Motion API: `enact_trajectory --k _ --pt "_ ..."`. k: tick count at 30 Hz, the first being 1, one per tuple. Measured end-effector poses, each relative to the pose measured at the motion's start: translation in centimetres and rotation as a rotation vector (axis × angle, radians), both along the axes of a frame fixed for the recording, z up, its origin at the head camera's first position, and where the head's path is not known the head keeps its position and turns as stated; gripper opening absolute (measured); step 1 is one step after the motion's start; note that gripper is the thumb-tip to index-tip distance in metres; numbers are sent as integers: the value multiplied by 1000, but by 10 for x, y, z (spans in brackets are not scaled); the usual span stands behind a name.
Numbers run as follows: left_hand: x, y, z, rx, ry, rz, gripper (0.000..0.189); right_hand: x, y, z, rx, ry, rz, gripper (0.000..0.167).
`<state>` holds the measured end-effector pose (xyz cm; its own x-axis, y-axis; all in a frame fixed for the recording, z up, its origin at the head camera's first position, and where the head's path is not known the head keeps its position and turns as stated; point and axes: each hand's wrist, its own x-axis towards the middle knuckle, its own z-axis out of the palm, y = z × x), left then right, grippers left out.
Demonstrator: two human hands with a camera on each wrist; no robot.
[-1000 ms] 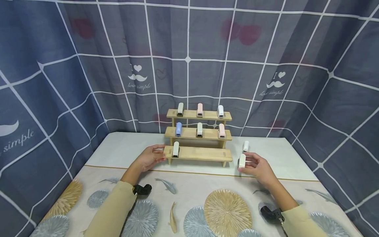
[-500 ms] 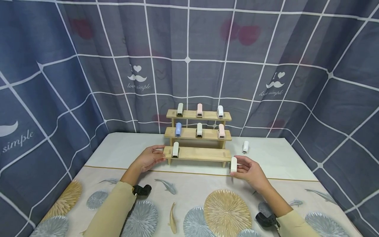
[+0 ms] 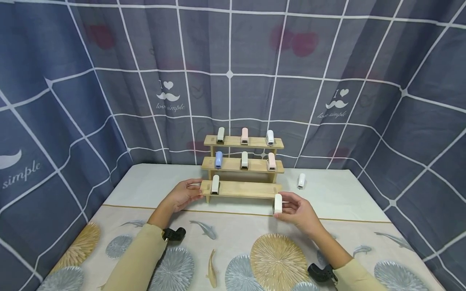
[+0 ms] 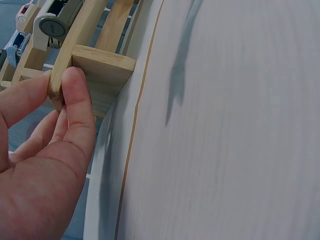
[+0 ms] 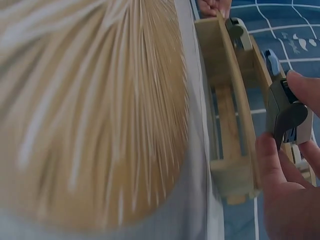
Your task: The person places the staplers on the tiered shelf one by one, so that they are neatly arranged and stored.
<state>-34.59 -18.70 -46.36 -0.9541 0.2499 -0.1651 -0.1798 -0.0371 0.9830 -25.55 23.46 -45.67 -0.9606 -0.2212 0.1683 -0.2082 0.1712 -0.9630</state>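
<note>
A three-tier wooden rack [image 3: 251, 189] stands near the back of the table. My left hand [image 3: 183, 196] grips the left end of its lowest board, thumb and fingers pinching the wood [image 4: 65, 75] in the left wrist view. My right hand [image 3: 300, 212] holds a white stapler [image 3: 278, 203] just in front of that board's right end. Its dark grey base [image 5: 280, 112] shows between thumb and fingers in the right wrist view. Another whitish stapler [image 3: 215, 184] stands on the lowest board's left part. The right end of the board is partly hidden behind the held stapler.
On the middle tier stand blue [image 3: 219, 160], pale green [image 3: 244, 160] and pink [image 3: 271, 161] staplers; three more line the top tier [image 3: 256, 142]. A white stapler [image 3: 301, 181] lies right of the rack. A checked curtain [image 3: 204, 93] hangs behind the table.
My right hand has carried the white stapler leftward, from beside the loose one on the table to the front of the lowest board's right end. My left hand keeps its hold.
</note>
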Motion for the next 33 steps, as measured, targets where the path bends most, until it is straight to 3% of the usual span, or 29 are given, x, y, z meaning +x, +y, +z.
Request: enact_trajectory --k 16,33 --pt "1 0 0 17 8 -27 62 -14 -38 -1 -47 30 103 78" --pt "0 -2 -2 40 9 -30 61 -34 -75 17 -21 -8 130 77"
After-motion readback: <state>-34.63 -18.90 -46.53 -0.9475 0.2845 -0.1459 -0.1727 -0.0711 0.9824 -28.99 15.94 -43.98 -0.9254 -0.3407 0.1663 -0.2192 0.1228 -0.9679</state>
